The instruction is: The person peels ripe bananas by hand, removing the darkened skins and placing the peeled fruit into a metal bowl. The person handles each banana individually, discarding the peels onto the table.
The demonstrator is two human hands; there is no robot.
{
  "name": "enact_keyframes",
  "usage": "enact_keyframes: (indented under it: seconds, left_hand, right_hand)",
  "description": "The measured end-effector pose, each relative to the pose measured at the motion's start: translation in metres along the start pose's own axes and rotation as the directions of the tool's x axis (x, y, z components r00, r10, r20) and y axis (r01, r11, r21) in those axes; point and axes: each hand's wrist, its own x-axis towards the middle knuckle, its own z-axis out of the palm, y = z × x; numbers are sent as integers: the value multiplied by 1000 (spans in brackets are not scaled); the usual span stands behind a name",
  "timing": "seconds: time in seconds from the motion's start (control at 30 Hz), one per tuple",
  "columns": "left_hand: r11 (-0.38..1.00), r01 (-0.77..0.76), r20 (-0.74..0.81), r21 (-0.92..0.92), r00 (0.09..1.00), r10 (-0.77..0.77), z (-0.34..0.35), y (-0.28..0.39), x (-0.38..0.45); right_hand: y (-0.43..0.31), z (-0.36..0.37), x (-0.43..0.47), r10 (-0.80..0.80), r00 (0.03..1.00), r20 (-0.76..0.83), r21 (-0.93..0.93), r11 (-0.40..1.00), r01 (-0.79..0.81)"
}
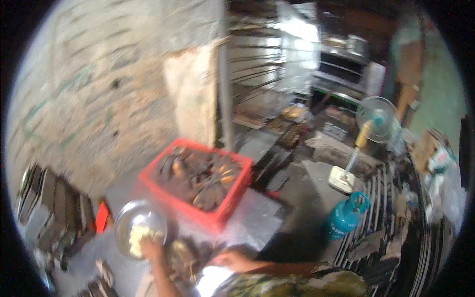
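A metal bowl (161, 219) stands at the lower left with a pale yellow, soft-looking mass (137, 237) in it. My left hand (151, 248) reaches into the bowl and touches this mass; blur hides whether its fingers grip any. Right of the bowl, my right hand (228, 260) is beside a bright white item (213, 278), and its grip is unclear. Between the hands lies a blurred brownish object (182, 254). Beyond them, a red plastic crate (233, 204) holds dark brown, partly yellow-orange pieces whose kind cannot be told.
A rough wall (111, 92) rises behind the crate. Stacked dark trays or boards (63, 200) stand at left, near a red object (102, 217). On the right are a teal gas cylinder (343, 219), a standing fan (376, 118), metal racks and plastic bags (443, 185).
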Motion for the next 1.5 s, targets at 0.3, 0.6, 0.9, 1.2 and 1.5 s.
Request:
enact_keyframes:
  seconds: [0.3, 0.6, 0.9, 1.2, 1.5]
  left_hand:
    - [953, -53, -279, -299, 960, -34, -54, 30, -42]
    - [893, -27, -193, -449, 979, -67, -73, 44, -109]
    - [923, -177, -215, -341, 971, 106, -72, 75, -151]
    - [956, -269, -151, -117, 956, 251, -54, 92, -152]
    - [963, -271, -95, -6, 958, 269, -47, 99, -139]
  right_hand:
    - [-63, -31, 8, 155, 976, -153, -183, 966, -182]
    - [-41, -34, 33, 456, 882, 120, 575, 692, -436]
    - [-41, -18, 54, -147, 975, 170, -388, 899, 203]
    - [-30, -25, 65, -390, 798, 459, -516, 615, 597]
    - [-97, -80, 117, -392, 847, 361, -364, 777, 514]
